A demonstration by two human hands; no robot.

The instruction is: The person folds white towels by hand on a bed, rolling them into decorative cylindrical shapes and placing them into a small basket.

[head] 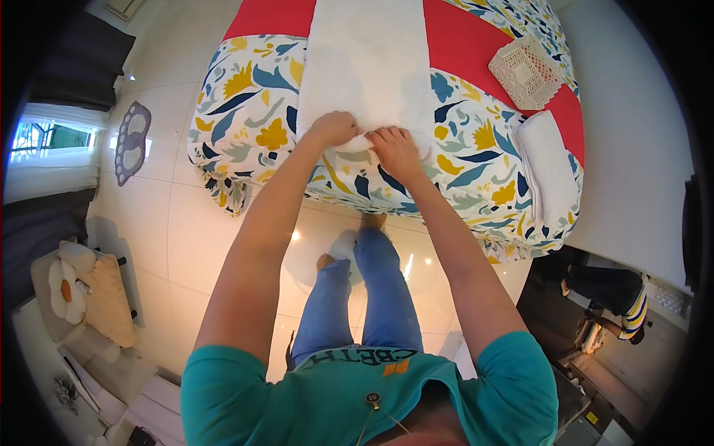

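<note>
A long white towel [365, 61] lies spread over the bed, with its near end bunched into a thick fold or roll. My left hand [336, 128] grips that near end on its left part, fingers curled into the cloth. Close beside it, my right hand [393, 146] has its fingers bent over the same fold, pressing or pinching it. The right end of the fold sticks out past my right hand. Underneath is a bedspread [273, 134] with yellow, blue and green leaf shapes, crossed by a red band [468, 39].
On the bed's right side are a cream openwork plastic basket [527, 72] and a folded white towel [549, 167]. A paw-shaped mat [133, 143] lies on the tiled floor. An armchair [47, 279] with cushions stands left. Another person [613, 295] bends over at the far right.
</note>
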